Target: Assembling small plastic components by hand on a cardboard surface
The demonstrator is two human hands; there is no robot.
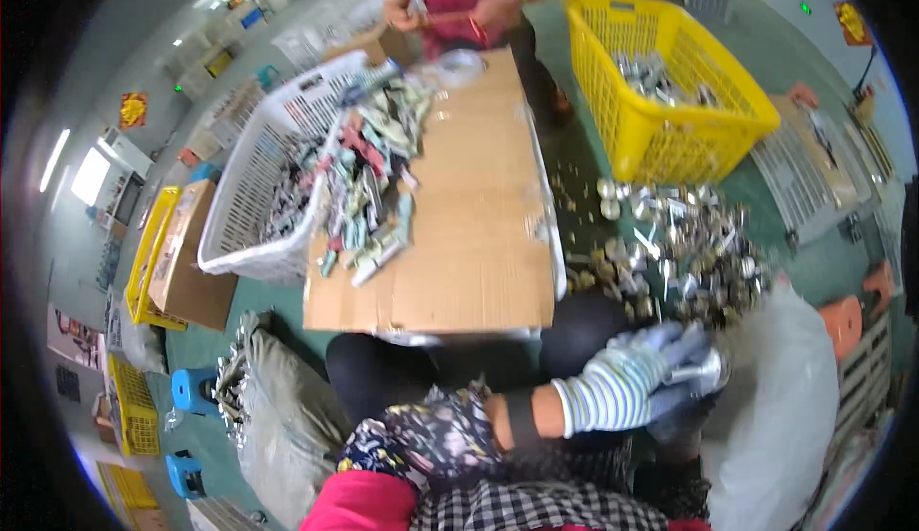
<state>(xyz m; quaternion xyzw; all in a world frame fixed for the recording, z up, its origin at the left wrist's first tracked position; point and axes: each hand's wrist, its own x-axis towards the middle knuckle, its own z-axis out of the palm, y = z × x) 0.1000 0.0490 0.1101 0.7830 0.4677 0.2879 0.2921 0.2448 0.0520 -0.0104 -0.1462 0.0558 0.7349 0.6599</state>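
Note:
My left hand (643, 370), in a pale glove with a striped cuff, reaches across to the right and is closed on a small silver metal part (702, 372). Just below it is a dark shape that seems to be my right hand (682, 422); it is mostly hidden and its grip is unclear. Both hands hover at the near edge of a heap of shiny metal parts (670, 248) on the green floor, next to a white sack (785, 406).
A cardboard-topped table (479, 244) carries a pile of coloured tube-like pieces (369, 186). A white basket (254, 181) stands at its left, a yellow basket (670, 100) with metal parts at the right. Another person (459, 0) works at the far end. A grey sack (278, 406) and blue stools (191, 387) lie at the lower left.

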